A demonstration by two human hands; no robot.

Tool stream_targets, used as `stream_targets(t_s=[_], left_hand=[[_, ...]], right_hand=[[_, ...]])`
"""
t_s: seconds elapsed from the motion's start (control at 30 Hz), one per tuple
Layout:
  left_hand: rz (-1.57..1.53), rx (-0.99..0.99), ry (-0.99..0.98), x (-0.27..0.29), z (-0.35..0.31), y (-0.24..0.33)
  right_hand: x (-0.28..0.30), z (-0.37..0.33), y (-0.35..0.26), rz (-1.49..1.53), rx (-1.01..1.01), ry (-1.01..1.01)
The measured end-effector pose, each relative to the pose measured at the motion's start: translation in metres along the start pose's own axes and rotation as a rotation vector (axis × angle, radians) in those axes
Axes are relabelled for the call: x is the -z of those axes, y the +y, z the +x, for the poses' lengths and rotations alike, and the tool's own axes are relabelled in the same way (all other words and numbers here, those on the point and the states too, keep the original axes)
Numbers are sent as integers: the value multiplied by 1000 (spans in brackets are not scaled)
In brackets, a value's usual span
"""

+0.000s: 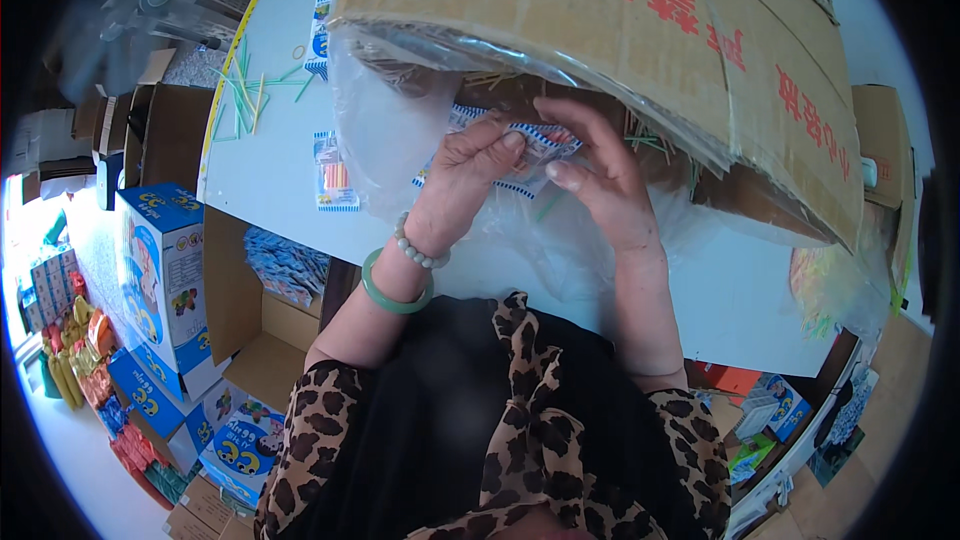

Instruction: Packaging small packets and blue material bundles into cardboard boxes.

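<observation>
My left hand (470,165) pinches a small flat packet (547,144) with blue-and-white striped ends between thumb and fingers. A bead bracelet and a green bangle circle that wrist. Close by the packet's right end is my right hand (605,175), its thumb and fingers spread apart. Beneath my hands lie more striped packets (518,183), partly covered by the left hand. Just beyond, a big cardboard box (600,15) lies on its side with its opening toward me. Its clear plastic liner (395,130) spills onto the table, and thin sticks (650,143) show inside.
On the white table (270,175), green and yellow sticks (242,100) are scattered at the left, near a striped packet (337,172). An open carton (275,325) with many blue packets (287,262) stands below the left edge. Blue-and-white boxes (160,270) are stacked farther left.
</observation>
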State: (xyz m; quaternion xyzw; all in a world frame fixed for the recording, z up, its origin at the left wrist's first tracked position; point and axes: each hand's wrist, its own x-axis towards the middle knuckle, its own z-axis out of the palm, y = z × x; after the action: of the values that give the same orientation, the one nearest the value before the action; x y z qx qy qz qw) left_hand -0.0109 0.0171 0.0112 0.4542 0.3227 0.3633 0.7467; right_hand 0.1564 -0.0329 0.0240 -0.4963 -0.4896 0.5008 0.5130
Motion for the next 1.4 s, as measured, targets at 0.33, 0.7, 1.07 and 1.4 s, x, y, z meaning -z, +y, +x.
stream_targets(t_s=[0.33,0.7,1.07,1.4], left_hand=[[168,-147,22,14,-43,13],[172,-82,61,45,-100,35],[217,-123,155,58,-101,30],[785,-191,588,139,-63,22]], right_hand=[[-31,-17,-19,-397,83,-12],[-80,-25,-12,-344,23,-377],[-79,-26,0,-371,-11,-237],[-85,32,41,-1142,-410,164]])
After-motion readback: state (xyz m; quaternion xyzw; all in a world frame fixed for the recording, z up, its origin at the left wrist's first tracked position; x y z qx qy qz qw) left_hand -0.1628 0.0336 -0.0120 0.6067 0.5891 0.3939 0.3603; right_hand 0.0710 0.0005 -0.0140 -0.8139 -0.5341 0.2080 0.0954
